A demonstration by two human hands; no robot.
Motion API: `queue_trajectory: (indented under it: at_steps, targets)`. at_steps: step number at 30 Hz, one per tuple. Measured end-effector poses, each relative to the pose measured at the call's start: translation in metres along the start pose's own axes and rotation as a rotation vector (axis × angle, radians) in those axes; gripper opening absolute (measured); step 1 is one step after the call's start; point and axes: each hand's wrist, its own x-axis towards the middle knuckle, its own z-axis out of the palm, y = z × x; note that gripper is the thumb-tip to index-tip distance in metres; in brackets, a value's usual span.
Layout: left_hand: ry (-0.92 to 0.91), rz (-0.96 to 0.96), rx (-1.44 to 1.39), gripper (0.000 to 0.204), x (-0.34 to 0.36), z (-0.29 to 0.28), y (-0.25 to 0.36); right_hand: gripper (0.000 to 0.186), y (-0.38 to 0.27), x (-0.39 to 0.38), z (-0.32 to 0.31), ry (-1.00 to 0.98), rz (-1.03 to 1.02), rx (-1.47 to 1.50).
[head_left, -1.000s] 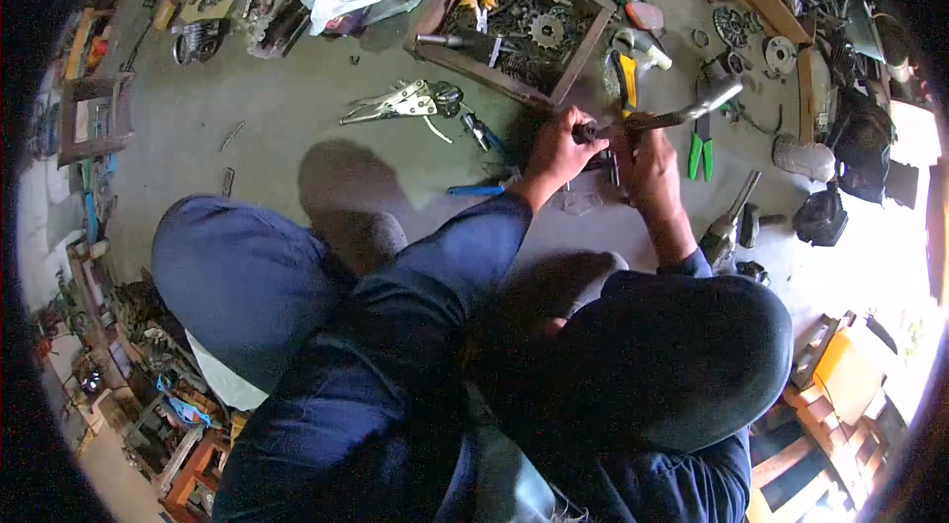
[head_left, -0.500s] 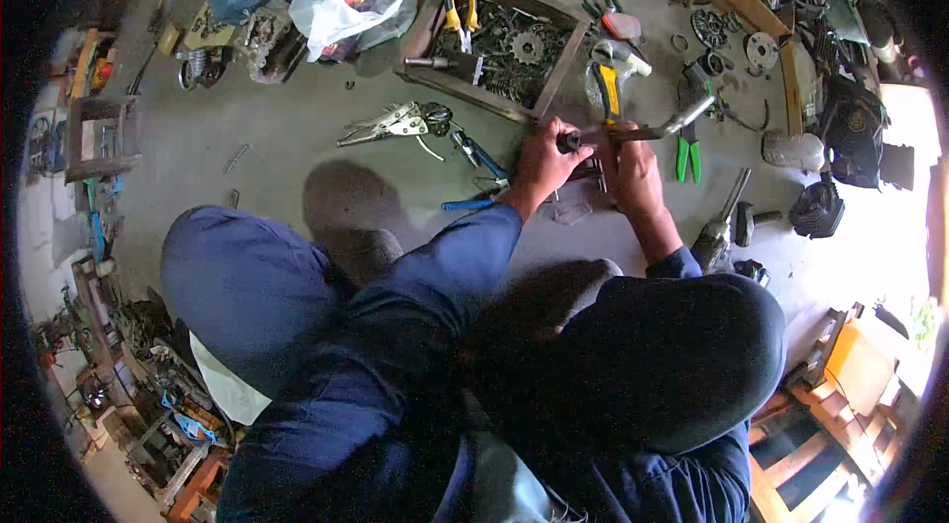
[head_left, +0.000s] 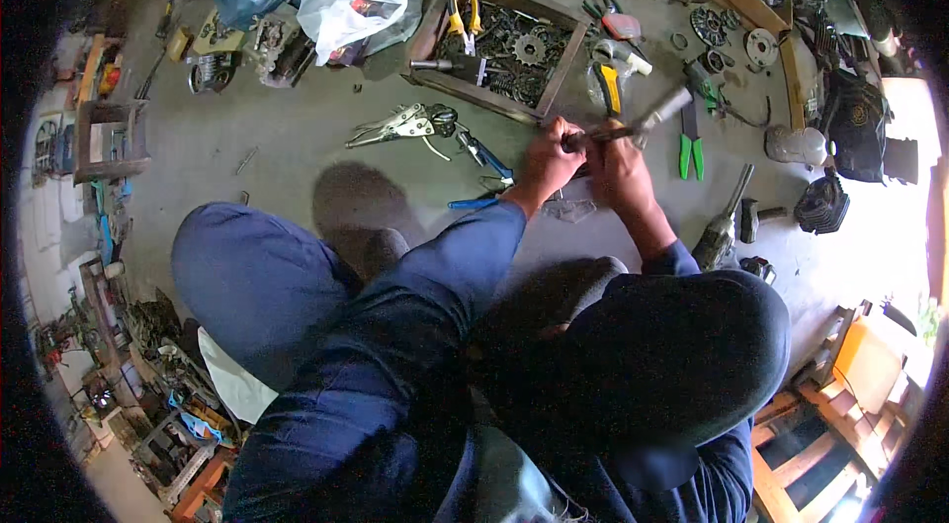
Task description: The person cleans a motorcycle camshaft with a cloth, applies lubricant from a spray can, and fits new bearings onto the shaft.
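Fingers of the left hand (head_left: 550,163) are closed around the dark, round-ended portion of a bent metal bar (head_left: 660,116) in the head view, while the fingers of the right hand (head_left: 621,172) are wrapped around its shaft farther right, slightly blurred. The bar is held up over the floor (head_left: 267,118), just below the wooden tray (head_left: 473,96) of metal parts. Compared with half a second ago, the right hand has drawn nearer the left; whether the two touch, I cannot tell. The bar's pale bent end has swung too: earlier it stretched rightward across the upper part of the green-handled pliers (head_left: 698,159), whereas now it slants more steeply toward the top, smeared by motion, and more of those pliers' dark upper part shows. The left hand keeps its grip on the same end. Around them the layout is unchanged: a yellow-handled tool (head_left: 611,88) lies just beyond the right hand, locking pliers (head_left: 400,122) and a blue-handled tool (head_left: 486,159) rest left of the left hand, and a toothed sprocket (head_left: 527,47) sits in the tray.
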Motion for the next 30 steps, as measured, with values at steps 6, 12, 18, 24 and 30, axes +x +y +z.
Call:
queue_trajectory:
  at_steps: [6, 12, 18, 24, 30]
  targets:
    - [-0.013, -0.168, 0.083, 0.048, -0.001, -0.012, 0.000, 0.015, -0.021, 0.001, -0.032, 0.283, 0.173, -0.129]
    - [0.151, 0.001, -0.098, 0.029, -0.016, -0.001, 0.039, 0.022, 0.049, -0.057, -0.053, 0.168, 0.449, -0.409]
    - [0.120, -0.233, 0.013, 0.025, -0.036, 0.007, 0.034, 0.022, 0.092, -0.105, -0.027, 0.089, 0.545, -0.401]
    - [0.649, -0.646, 0.157, 0.025, -0.053, -0.055, 0.019, 0.045, 0.043, -0.096, 0.012, -0.033, 0.414, -0.262]
    - [0.451, -0.997, 0.429, 0.048, -0.026, -0.095, 0.037, 0.045, 0.057, -0.116, 0.002, 0.193, 0.792, 0.589]
